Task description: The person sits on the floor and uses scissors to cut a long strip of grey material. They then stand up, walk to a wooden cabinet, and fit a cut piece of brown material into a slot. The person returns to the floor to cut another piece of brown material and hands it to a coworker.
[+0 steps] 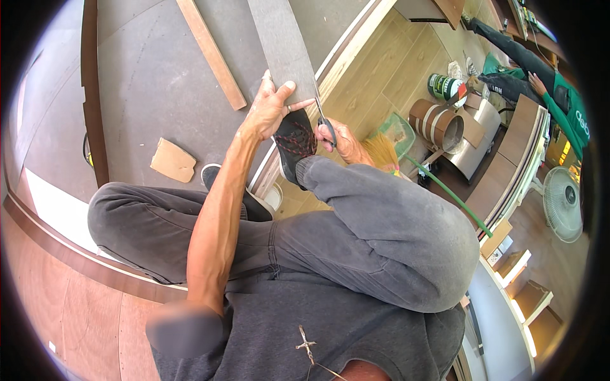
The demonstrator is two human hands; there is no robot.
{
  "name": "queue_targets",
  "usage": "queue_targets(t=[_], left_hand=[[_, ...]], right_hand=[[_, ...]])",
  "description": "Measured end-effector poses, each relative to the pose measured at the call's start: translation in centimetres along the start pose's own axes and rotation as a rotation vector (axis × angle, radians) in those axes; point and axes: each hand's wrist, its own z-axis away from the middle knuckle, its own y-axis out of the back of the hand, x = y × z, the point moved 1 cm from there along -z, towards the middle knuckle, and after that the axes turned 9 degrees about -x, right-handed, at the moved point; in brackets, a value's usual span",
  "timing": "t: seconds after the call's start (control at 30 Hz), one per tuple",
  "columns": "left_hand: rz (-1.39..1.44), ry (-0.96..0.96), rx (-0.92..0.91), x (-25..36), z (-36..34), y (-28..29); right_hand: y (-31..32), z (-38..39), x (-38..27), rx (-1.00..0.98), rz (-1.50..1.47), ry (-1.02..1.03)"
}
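Note:
A long grey strip of sheet material (279,38) runs from the top of the head view down to my shoe. My left hand (270,111) grips its near end, thumb on top and one finger stretched across toward the right edge. My right hand (348,143) is closed round the dark handles of a pair of scissors (328,129). The scissor blades stand at the strip's right edge, close by my left fingertip. Below the strip's end is my black shoe (295,141) with red-flecked laces.
On the grey surface lie a narrow wooden strip (213,54) and a brown offcut (173,160). To the right are a broom (381,151), a green dustpan (398,134), a brown roll (436,124), a paint bucket (447,89) and a fan (563,203). Another person in green (569,114) is at far right.

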Motion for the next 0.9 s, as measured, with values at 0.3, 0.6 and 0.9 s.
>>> queue_targets(t=[0.3, 0.6, 0.9], left_hand=[[0.018, -0.003, 0.003, -0.37, -0.14, 0.48], [-0.028, -0.006, -0.044, 0.26, 0.12, 0.10], [-0.025, -0.017, -0.050, 0.21, 0.15, 0.10]], right_hand=[[-0.15, 0.02, 0.18, 0.026, 0.002, -0.035], [-0.20, -0.03, 0.29, 0.032, 0.023, -0.048], [-0.29, 0.05, 0.48, 0.045, 0.002, -0.043]])
